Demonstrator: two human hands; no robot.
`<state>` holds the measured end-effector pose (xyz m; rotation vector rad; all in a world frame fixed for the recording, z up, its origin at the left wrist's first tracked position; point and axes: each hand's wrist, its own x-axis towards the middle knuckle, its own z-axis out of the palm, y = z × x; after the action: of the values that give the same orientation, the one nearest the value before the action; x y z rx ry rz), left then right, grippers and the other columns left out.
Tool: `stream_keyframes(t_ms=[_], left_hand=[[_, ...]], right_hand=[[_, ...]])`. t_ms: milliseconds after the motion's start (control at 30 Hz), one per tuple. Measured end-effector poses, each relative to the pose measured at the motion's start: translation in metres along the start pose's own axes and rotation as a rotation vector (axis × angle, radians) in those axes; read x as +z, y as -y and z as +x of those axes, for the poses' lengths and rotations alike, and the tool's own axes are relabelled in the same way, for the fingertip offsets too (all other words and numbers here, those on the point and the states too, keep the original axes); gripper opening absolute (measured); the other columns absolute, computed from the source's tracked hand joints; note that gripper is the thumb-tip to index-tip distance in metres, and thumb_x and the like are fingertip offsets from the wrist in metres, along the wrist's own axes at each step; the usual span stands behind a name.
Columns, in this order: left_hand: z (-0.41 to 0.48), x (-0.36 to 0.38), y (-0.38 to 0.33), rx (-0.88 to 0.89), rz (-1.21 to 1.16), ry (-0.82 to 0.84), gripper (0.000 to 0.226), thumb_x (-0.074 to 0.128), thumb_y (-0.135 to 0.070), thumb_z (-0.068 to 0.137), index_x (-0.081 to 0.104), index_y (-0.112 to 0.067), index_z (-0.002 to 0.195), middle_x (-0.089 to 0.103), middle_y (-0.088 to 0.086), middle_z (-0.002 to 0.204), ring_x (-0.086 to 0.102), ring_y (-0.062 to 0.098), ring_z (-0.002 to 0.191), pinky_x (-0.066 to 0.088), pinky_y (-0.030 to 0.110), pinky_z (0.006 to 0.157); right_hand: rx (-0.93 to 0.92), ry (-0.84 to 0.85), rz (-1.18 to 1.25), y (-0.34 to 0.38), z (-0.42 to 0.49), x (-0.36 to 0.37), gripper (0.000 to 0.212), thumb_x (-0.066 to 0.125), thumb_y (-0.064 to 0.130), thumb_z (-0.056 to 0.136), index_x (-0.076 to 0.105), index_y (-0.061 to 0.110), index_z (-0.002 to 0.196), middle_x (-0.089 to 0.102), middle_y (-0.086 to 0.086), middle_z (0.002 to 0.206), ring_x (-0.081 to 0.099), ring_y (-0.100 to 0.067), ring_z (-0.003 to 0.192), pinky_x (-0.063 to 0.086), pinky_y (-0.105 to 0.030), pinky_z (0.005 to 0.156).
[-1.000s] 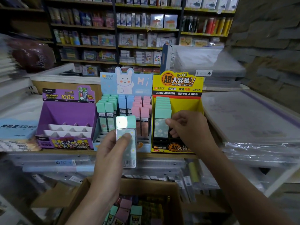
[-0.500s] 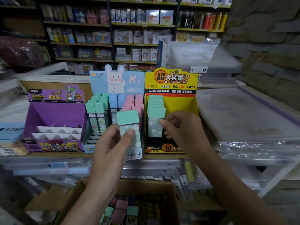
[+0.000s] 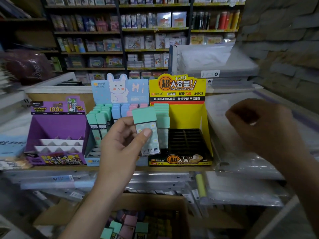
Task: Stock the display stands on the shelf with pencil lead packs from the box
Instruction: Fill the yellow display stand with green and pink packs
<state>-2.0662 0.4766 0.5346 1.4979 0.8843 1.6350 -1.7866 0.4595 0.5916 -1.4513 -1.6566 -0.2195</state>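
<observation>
Upright, a mint-capped pencil lead pack is held in the left hand, pinched between the thumb on its flowered front and the fingers curled behind it, barcode end downward. It is raised in front of the join between the blue rabbit display stand and the yellow display stand, both set on the wooden shelf. A single row of mint packs is seated along the left side of the yellow stand; the rest of its black slotted tray is bare. The right hand is kept in the air to the right of that stand, blurred, its fingers loosely curled, with nothing seen in them. A purple display stand is placed at the left of the row. Below the shelf, more mint and pink packs are seen inside the open cardboard box.
</observation>
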Motion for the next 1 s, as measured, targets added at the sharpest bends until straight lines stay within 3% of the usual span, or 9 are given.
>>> stream_keyframes(t_ms=[67,200,333,433,633,833,1000], left_hand=[[0.004,0.006,0.003,0.003,-0.003,-0.006,0.023,0.068,-0.021,0.088,0.069,-0.018,0.110,0.078,0.005,0.095,0.073,0.017,0.091,0.060,0.031,0.080],[0.007,0.017,0.010,0.019,-0.009,-0.026,0.018,0.069,-0.014,0.090,0.069,-0.017,0.108,0.077,0.002,0.086,0.073,0.012,0.085,0.059,0.023,0.073],[0.008,0.022,0.016,0.022,0.024,-0.036,0.018,0.071,-0.014,0.090,0.072,-0.024,0.105,0.074,0.007,0.090,0.071,0.017,0.089,0.059,0.029,0.077],[0.010,0.024,0.017,0.041,0.053,-0.039,0.020,0.071,-0.013,0.091,0.074,-0.029,0.103,0.077,0.002,0.099,0.071,0.013,0.090,0.056,0.022,0.074],[0.009,0.023,0.020,0.060,0.164,-0.041,0.018,0.070,-0.011,0.091,0.073,-0.018,0.108,0.078,-0.004,0.103,0.073,0.014,0.098,0.057,0.023,0.083],[0.008,0.022,0.023,0.079,0.274,-0.036,0.022,0.067,-0.004,0.095,0.073,-0.017,0.111,0.078,-0.010,0.103,0.073,0.008,0.099,0.056,0.018,0.083],[0.008,0.018,0.024,0.087,0.388,-0.039,0.020,0.068,-0.010,0.097,0.074,-0.022,0.112,0.078,-0.014,0.102,0.073,0.006,0.097,0.055,0.018,0.081]], right_hand=[[0.036,0.024,-0.011,-0.016,0.002,-0.003,0.003,0.073,0.018,0.088,0.073,0.020,0.086,0.067,0.005,0.074,0.061,-0.011,0.066,0.043,-0.017,0.064],[0.122,0.081,0.002,-0.037,-0.002,0.006,0.010,0.075,0.021,0.085,0.070,0.028,0.079,0.062,0.023,0.073,0.056,0.006,0.069,0.037,-0.013,0.061],[0.105,0.085,0.095,-0.052,-0.006,0.015,0.023,0.077,0.019,0.081,0.064,0.038,0.076,0.065,0.019,0.080,0.061,0.001,0.076,0.042,-0.016,0.069],[0.071,0.043,0.133,-0.057,-0.008,0.020,0.023,0.076,0.020,0.079,0.062,0.038,0.075,0.064,0.015,0.079,0.061,-0.003,0.075,0.044,-0.016,0.067],[0.074,0.037,0.166,-0.065,-0.011,0.024,0.004,0.069,0.036,0.078,0.065,0.038,0.077,0.066,0.015,0.081,0.063,-0.009,0.074,0.053,-0.036,0.074],[0.054,0.022,0.146,-0.068,-0.012,0.026,0.021,0.060,0.053,0.079,0.062,0.039,0.095,0.064,0.018,0.085,0.062,-0.010,0.075,0.052,-0.033,0.072],[0.028,0.009,0.112,-0.067,-0.013,0.026,0.011,0.067,0.045,0.082,0.064,0.037,0.088,0.061,0.020,0.080,0.059,-0.004,0.072,0.043,-0.020,0.064]])
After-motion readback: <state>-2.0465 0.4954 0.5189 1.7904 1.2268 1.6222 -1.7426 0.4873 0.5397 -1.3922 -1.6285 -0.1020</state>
